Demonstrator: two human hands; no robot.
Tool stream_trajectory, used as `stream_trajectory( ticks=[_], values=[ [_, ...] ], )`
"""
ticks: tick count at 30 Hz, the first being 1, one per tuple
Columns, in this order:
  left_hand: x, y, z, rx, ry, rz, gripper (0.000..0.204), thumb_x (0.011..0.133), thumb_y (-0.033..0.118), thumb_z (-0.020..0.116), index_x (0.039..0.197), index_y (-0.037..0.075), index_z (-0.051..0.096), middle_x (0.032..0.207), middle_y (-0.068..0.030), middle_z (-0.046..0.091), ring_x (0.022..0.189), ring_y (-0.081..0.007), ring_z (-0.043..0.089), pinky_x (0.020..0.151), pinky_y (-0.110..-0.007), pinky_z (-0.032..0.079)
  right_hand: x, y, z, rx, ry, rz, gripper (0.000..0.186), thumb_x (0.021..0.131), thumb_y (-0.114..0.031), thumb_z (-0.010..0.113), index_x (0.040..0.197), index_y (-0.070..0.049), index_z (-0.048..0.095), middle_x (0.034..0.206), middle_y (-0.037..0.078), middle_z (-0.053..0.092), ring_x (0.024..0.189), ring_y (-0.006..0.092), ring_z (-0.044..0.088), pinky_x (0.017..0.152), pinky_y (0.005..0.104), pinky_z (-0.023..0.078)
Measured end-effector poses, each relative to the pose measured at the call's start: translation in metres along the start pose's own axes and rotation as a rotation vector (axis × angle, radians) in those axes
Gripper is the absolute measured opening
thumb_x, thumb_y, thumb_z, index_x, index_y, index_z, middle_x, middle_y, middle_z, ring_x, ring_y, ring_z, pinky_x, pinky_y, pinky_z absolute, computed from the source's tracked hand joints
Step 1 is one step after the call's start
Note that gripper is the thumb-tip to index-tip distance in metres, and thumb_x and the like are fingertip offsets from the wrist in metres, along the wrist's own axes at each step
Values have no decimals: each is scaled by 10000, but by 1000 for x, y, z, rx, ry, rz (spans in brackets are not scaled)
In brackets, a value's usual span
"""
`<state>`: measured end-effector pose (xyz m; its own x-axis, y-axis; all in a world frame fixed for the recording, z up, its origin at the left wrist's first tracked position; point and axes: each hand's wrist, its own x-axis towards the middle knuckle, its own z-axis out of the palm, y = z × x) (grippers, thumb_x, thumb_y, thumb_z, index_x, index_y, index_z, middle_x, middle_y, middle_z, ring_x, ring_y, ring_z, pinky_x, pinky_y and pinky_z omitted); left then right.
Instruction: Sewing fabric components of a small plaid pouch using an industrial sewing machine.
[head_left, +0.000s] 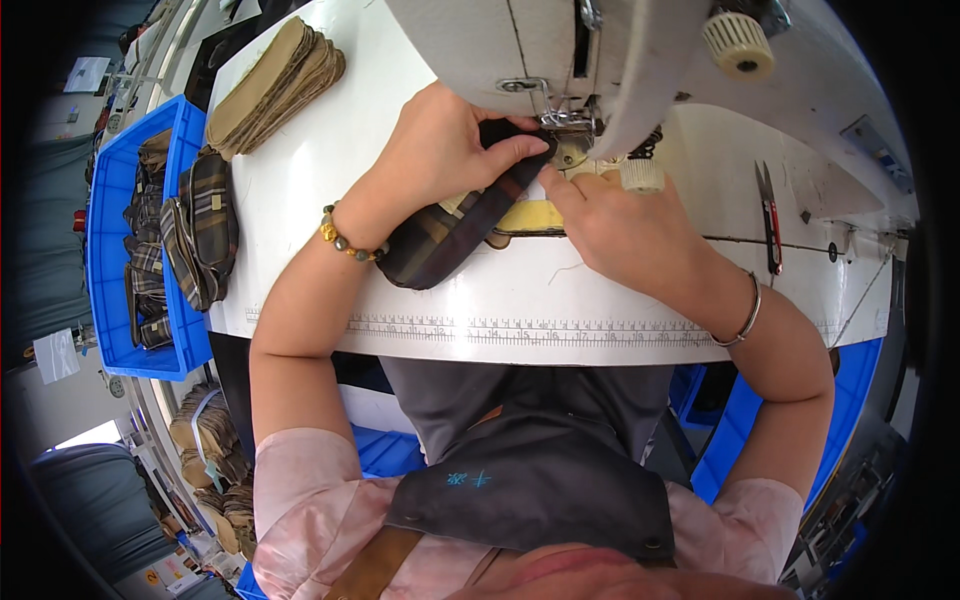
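Dark apron (540, 500) nearest, then ruler strip (540, 332) along the near edge of the white surface (640, 345); past it, dark plaid fabric piece (440, 240) slanted, far end just beside presser foot (570, 122), left hand (445, 150) pinching that end thumb-to-fingers, right hand (630, 230) fingers curled, index tip at the piece's edge, can't tell if gripping. Red-handled snips (770, 220) lie to the right, folded plaid pieces (205, 220) at left against blue bin (106, 220). Farther: sewing machine (650, 60) over the surface, tan stack (275, 90) far left.
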<state>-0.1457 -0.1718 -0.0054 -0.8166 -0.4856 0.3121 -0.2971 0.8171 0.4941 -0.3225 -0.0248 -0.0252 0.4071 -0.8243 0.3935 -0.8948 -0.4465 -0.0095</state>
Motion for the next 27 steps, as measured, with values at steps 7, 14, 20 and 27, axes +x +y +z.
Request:
stream_trajectory(
  ticks=[7,14,20,27],
  values=[
    [0,7,1,-198,-1,-147,274,770,166,856,976,42,724,876,-34,740,614,-161,641,586,-280,503,-1,3,9,-32,76,20,440,736,-97,676,1164,2,704,507,9,560,422,176,567,426,332,423],
    [2,9,-2,-102,-18,-151,272,751,185,857,964,73,731,880,-35,735,704,-195,652,647,-330,514,0,-1,8,7,-29,54,462,720,-91,675,1170,12,701,503,11,578,415,173,561,424,324,419],
    [5,7,-3,-111,-30,-127,291,747,171,860,984,62,731,875,-42,734,738,-198,659,662,-329,523,1,-8,0,-31,-199,120,420,831,-119,656,1245,-51,665,753,20,669,636,184,667,436,345,509],
    [12,17,-11,-156,-87,-234,331,736,142,871,1013,31,728,895,-66,741,759,-191,664,652,-310,535,4,-2,7,50,-14,70,501,722,-89,658,1206,37,691,501,30,578,420,186,579,414,336,425]
  ],
)
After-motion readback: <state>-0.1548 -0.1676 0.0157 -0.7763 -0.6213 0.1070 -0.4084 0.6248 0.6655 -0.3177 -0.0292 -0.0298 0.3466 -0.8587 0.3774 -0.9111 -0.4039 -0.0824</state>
